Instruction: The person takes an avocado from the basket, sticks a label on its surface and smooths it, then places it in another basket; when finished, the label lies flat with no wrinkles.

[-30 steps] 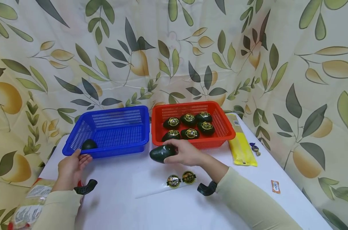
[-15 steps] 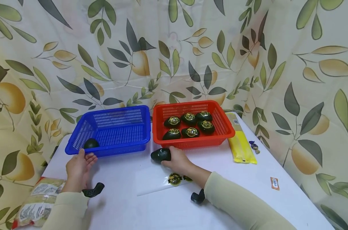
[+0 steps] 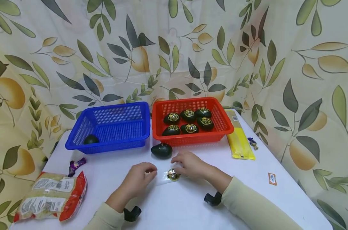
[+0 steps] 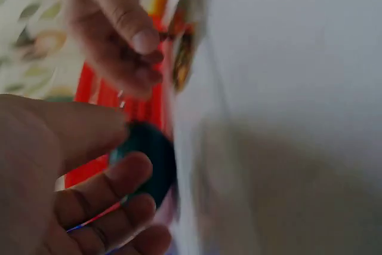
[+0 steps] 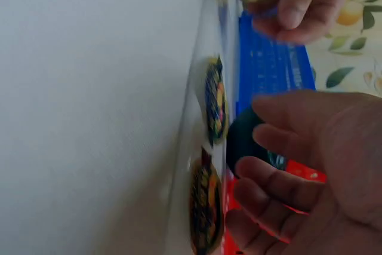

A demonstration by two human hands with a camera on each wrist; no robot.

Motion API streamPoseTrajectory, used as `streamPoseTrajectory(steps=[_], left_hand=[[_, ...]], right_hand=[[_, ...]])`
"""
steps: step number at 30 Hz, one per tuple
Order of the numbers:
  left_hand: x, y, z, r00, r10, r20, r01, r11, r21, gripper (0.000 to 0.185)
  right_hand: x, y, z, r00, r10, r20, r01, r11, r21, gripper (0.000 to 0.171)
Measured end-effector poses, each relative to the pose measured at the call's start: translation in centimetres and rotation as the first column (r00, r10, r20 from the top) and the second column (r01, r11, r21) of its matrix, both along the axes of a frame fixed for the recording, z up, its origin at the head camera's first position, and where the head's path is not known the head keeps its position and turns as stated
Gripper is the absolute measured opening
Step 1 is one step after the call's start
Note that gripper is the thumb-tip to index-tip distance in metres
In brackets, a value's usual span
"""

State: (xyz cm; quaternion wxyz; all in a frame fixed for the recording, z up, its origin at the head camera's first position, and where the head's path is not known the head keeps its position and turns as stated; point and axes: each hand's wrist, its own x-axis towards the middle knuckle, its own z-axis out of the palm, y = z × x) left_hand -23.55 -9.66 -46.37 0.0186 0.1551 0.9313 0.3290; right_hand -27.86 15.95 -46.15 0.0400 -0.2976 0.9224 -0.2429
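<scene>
My left hand rests on the white table with its fingers loosely curled, the fingertips at the left edge of a clear plastic sheet. Whether they pinch the sheet or only touch it I cannot tell; the left wrist view is too blurred to settle it. My right hand lies just beside it on the sheet's right end, fingers relaxed and spread, tips beside a round gold-and-black sticker that sits on the sheet. From the right wrist view I see two such stickers on the sheet, and my fingers there are not closed round anything.

Just past my hands, a dark green avocado lies alone on the table, bare of any sticker as far as I can see, close in front of the red basket. To my left, a bag of noodles with a red end lies near the table's corner, and a small purple candy sits beyond it.

Farther back, the blue basket holds one dark avocado in its near left corner. The red basket beside it holds six avocados, each with a gold sticker on top. To the right of the red basket lies a long yellow packet, with a small wrapped candy near it and a small orange sachet nearer to me. A leaf-patterned cloth hangs behind everything.
</scene>
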Motion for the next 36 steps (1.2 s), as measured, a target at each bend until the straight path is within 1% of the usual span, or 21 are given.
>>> streamPoseTrajectory(steps=[1,2,3,4,6,8,10,14,16,18,21,23,25,27,28,30,31,33,34,36], left_hand=[[0.1,0.8,-0.2,0.998,-0.055,-0.024,0.052,0.994,-0.094,0.013],[0.1,1.4,-0.4,0.993,-0.107,-0.046,0.098,0.981,-0.17,0.015],[0.2,2.0,-0.6,0.987,-0.148,-0.062,0.13,0.962,-0.239,0.018],[0.2,2.4,-0.8,0.982,-0.176,-0.068,0.15,0.946,-0.289,0.021],[0.3,3.0,-1.2,0.977,-0.203,-0.065,0.169,0.922,-0.348,0.026],[0.3,3.3,-1.5,0.976,-0.21,-0.055,0.176,0.913,-0.367,0.029],[0.2,3.4,-1.7,0.978,-0.205,-0.041,0.178,0.917,-0.356,0.029],[0.0,3.4,-1.9,0.982,-0.188,0.003,0.181,0.939,-0.291,0.029],[-0.1,3.3,-2.1,0.982,-0.187,0.019,0.186,0.949,-0.253,0.027],[-0.3,3.3,-2.4,0.981,-0.194,0.022,0.193,0.954,-0.229,0.026],[-0.4,3.1,-2.8,0.979,-0.205,0.017,0.205,0.96,-0.194,0.026],[-0.5,3.1,-3.0,0.978,-0.207,0.022,0.208,0.964,-0.167,0.026],[-0.6,3.0,-3.1,0.979,-0.201,0.039,0.204,0.97,-0.129,0.027],[-0.7,3.0,-3.1,0.984,-0.168,0.066,0.172,0.983,-0.062,0.028],[-0.8,3.0,-3.1,0.986,-0.142,0.092,0.143,0.99,-0.014,0.029],[-1.0,3.1,-2.9,0.987,-0.07,0.145,0.057,0.994,0.092,0.031],[-1.1,3.1,-2.7,0.985,-0.032,0.167,0.007,0.988,0.151,0.03],[-1.3,3.2,-2.2,0.978,0.039,0.206,-0.092,0.964,0.252,0.027],[-1.5,3.2,-2.0,0.973,0.066,0.223,-0.131,0.949,0.288,0.025],[-1.8,3.2,-1.5,0.966,0.114,0.233,-0.19,0.922,0.337,0.021]], right_hand=[[0.1,-0.1,-0.1,0.999,0.037,-0.004,-0.037,0.998,0.049,0.03],[0.3,-0.2,-0.2,0.998,0.057,0.002,-0.057,0.994,0.095,0.032],[0.4,-0.4,-0.4,0.998,0.061,0.019,-0.063,0.99,0.126,0.033],[0.5,-0.6,-0.5,0.998,0.057,0.029,-0.061,0.987,0.15,0.034],[0.7,-0.9,-0.8,0.999,0.032,0.04,-0.038,0.983,0.179,0.031],[0.9,-1.0,-1.0,0.999,0.008,0.042,-0.015,0.984,0.178,0.026],[1.0,-1.0,-1.1,0.999,-0.006,0.041,-0.001,0.987,0.161,0.022],[1.1,-0.8,-1.2,0.999,-0.015,0.047,0.008,0.99,0.139,0.018],[1.1,-0.7,-1.3,0.998,-0.013,0.062,0.005,0.992,0.123,0.016],[1.0,-0.6,-1.3,0.996,-0.009,0.088,0.0,0.995,0.1,0.016],[1.0,-0.2,-1.1,0.99,0.0,0.144,-0.004,1.0,0.027,0.017],[0.9,0.1,-1.0,0.983,0.003,0.184,0.005,0.999,-0.045,0.018],[0.9,0.4,-0.9,0.975,-0.001,0.222,0.03,0.992,-0.125,0.018],[0.8,0.5,-0.8,0.966,-0.01,0.258,0.067,0.975,-0.213,0.017],[0.7,0.4,-0.7,0.962,-0.017,0.273,0.088,0.964,-0.252,0.018],[0.6,0.2,-0.4,0.948,-0.031,0.317,0.14,0.934,-0.329,0.018],[0.5,0.0,-0.3,0.94,-0.034,0.34,0.165,0.917,-0.364,0.018],[0.4,-0.4,0.1,0.923,-0.045,0.383,0.215,0.884,-0.415,0.02],[0.3,-0.6,0.3,0.913,-0.053,0.405,0.244,0.866,-0.436,0.023],[0.0,-1.1,0.5,0.897,-0.084,0.435,0.303,0.833,-0.463,0.027]])
